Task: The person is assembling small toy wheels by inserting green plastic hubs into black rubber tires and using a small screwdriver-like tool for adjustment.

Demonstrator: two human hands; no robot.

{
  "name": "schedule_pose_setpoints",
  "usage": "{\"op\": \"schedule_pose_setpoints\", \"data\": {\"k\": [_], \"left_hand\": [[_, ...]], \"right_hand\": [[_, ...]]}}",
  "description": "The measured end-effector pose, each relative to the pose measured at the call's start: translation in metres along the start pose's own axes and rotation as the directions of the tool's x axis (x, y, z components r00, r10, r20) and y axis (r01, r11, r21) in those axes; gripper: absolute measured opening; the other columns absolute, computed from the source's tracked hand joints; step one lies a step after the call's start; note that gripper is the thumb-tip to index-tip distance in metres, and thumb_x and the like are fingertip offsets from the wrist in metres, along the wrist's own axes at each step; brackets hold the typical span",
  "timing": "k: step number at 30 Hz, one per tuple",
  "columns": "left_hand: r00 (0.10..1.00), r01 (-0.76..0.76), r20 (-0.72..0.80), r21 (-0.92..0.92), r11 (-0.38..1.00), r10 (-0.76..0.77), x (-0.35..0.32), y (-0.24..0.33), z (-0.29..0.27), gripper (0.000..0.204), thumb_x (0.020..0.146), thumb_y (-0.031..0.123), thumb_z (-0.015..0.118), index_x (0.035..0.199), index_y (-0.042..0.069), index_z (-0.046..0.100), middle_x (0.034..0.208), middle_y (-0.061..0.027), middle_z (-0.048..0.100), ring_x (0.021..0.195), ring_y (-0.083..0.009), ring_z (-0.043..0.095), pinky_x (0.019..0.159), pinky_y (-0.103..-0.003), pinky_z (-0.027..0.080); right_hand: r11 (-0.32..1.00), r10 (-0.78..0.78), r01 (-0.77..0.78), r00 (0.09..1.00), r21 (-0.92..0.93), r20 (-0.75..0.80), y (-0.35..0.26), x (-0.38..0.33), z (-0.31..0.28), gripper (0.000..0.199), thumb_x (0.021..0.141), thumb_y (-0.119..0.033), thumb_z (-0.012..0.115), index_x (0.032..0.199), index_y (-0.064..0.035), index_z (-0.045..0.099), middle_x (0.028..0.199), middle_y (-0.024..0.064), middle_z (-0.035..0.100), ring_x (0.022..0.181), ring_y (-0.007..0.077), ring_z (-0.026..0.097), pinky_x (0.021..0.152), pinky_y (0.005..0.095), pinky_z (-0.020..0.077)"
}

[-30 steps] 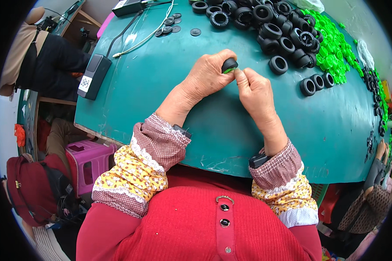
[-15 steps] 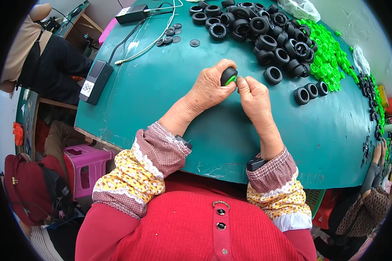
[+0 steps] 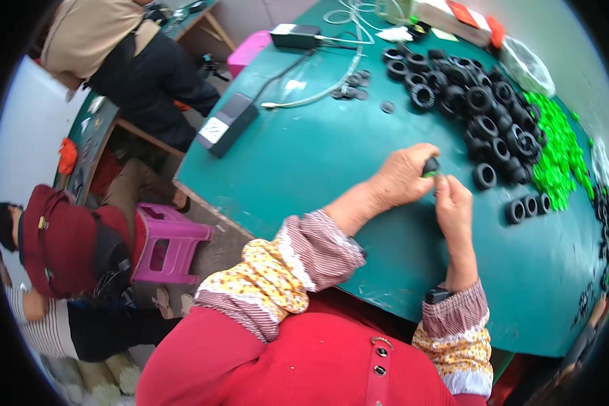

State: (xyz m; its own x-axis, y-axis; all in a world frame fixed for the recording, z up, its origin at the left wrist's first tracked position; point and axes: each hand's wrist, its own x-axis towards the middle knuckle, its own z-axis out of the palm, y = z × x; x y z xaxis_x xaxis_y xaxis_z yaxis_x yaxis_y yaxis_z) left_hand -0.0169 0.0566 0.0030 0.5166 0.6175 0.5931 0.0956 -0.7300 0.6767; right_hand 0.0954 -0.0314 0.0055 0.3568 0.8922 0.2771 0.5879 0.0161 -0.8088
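My left hand (image 3: 400,179) is closed around a small black toy tyre (image 3: 431,164) with a bright green hub showing at its lower edge. Close against its right side, my right hand (image 3: 455,203) is closed, thumb and fingers pinched together at the green edge. What lies inside that pinch is hidden and blurred. Both hands are raised over the green table (image 3: 304,162). A big heap of black tyres (image 3: 480,101) lies beyond them, and a short row of three tyres (image 3: 529,207) stands to the right of my right hand.
Green plastic hubs (image 3: 558,152) are piled beside the tyres along the wall. A black power adapter (image 3: 229,125), a pale cable (image 3: 318,96) and several dark discs (image 3: 348,91) lie to the left. Other people sit or stand left of the table, near a pink stool (image 3: 169,240).
My view has turned left, so the table and both hands appear farther right and lower. The grip on the tyre looks much the same.
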Motion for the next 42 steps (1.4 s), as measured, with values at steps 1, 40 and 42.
{"op": "schedule_pose_setpoints", "data": {"k": [1,40,42], "left_hand": [[0.982,0.182,0.065,-0.102,0.978,-0.176,0.003,0.017,-0.005,0.032,0.069,0.010,0.058,0.099,0.004,0.052,0.082,-0.0176,0.058,0.075,-0.0335,0.058,0.064,-0.035,0.047],[0.734,0.605,0.243,-0.660,0.446,-0.635,-0.014,0.039,-0.040,0.027,0.067,0.016,0.065,0.089,0.003,0.054,0.069,-0.0066,0.057,0.046,-0.0160,0.057,0.040,-0.024,0.043],[0.757,0.603,0.306,-0.668,0.436,-0.578,-0.008,0.039,-0.037,0.020,0.070,0.014,0.067,0.085,0.004,0.057,0.070,-0.0042,0.058,0.052,-0.0132,0.058,0.046,-0.022,0.044]], "right_hand": [[0.999,0.051,-0.051,0.999,0.014,0.000,0.003,0.001,-0.006,0.030,0.086,-0.019,0.049,0.065,0.0021,0.044,0.052,0.0132,0.039,0.049,0.0172,0.034,0.047,0.0332,0.0328],[0.992,-0.121,0.123,0.990,-0.017,0.075,0.026,-0.010,-0.022,0.013,0.082,-0.005,0.039,0.081,0.0032,0.050,0.067,0.0124,0.046,0.063,0.0185,0.045,0.059,0.0307,0.0392],[0.979,-0.194,0.194,0.981,0.069,0.003,0.017,-0.011,-0.012,0.015,0.083,-0.011,0.043,0.080,0.0023,0.050,0.065,0.0144,0.047,0.060,0.0226,0.045,0.057,0.0314,0.0387]]}}
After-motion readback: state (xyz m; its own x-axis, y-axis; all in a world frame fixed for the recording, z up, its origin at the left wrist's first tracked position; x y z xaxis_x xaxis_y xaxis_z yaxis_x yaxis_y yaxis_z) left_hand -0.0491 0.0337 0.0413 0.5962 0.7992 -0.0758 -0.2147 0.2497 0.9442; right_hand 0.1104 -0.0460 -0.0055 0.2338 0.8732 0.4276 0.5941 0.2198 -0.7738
